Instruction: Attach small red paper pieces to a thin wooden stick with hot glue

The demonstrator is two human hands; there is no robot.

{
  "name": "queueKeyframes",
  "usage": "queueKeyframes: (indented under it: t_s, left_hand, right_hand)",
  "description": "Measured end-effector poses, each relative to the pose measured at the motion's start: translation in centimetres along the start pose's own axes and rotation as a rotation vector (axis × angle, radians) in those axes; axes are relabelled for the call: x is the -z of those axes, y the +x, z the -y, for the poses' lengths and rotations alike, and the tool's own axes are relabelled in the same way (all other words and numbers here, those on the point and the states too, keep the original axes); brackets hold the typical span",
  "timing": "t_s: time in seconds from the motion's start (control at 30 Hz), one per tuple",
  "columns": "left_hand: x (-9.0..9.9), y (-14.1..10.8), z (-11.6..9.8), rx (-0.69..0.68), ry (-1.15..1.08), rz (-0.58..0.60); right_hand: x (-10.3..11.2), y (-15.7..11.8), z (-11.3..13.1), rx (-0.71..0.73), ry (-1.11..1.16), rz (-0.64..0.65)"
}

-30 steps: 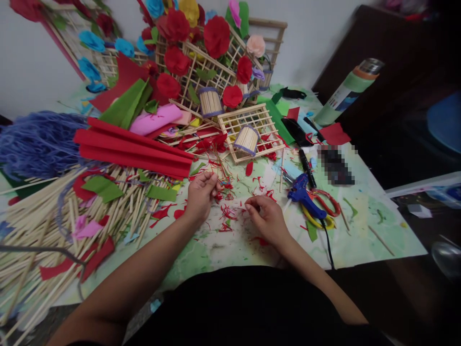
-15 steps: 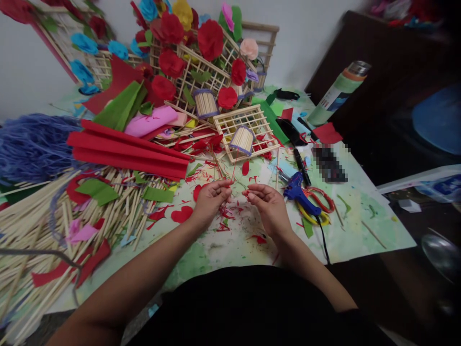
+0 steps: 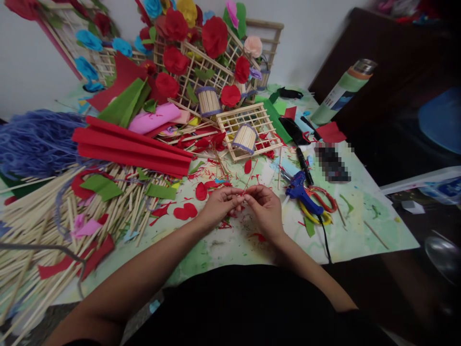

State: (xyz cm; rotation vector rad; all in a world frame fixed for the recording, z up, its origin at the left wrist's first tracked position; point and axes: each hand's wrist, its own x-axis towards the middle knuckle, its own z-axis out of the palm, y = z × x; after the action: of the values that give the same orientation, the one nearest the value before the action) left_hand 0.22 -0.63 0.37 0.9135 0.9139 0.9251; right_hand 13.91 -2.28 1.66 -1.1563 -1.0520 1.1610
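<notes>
My left hand (image 3: 223,204) and my right hand (image 3: 265,206) meet fingertip to fingertip over the middle of the table. Both are closed in a pinch around a thin stem (image 3: 252,172) that slants up and away from the fingers. A tiny bit of red shows where the fingertips meet; most of it is hidden. Red paper petals (image 3: 185,211) lie just left of my left hand, and one more red petal (image 3: 248,166) lies beyond the fingers. Red paper scraps are scattered under and around both hands.
A blue glue gun (image 3: 300,187) lies right of my hands, beside scissors (image 3: 333,204). Beyond stand a small stick lattice (image 3: 230,126) and paper flowers (image 3: 215,37). Folded red paper (image 3: 133,149), thin sticks (image 3: 32,216) and blue strands (image 3: 36,142) cover the left. A bottle (image 3: 342,93) stands back right.
My hands were a little apart and have come together, fingertips touching at the thin stem. The whole view has shifted slightly to the right.
</notes>
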Motion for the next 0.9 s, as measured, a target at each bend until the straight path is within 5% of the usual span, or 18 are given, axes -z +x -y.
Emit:
queueKeyframes:
  t_s: [0.37,0.7,0.9]
  left_hand:
    - [0.2,0.2,-0.3,-0.056,-0.095,-0.125]
    - [1.5,0.9,-1.5,-0.319,-0.257,-0.321]
    - [2.1,1.1,-2.0,-0.325,-0.255,-0.327]
  right_hand:
    - [1.0,-0.1,-0.4,0.029,-0.068,-0.044]
    - [1.7,-0.5,-0.7,0.025,-0.171,0.072]
    - [1.7,-0.6,-0.3,0.04,-0.168,0.003]
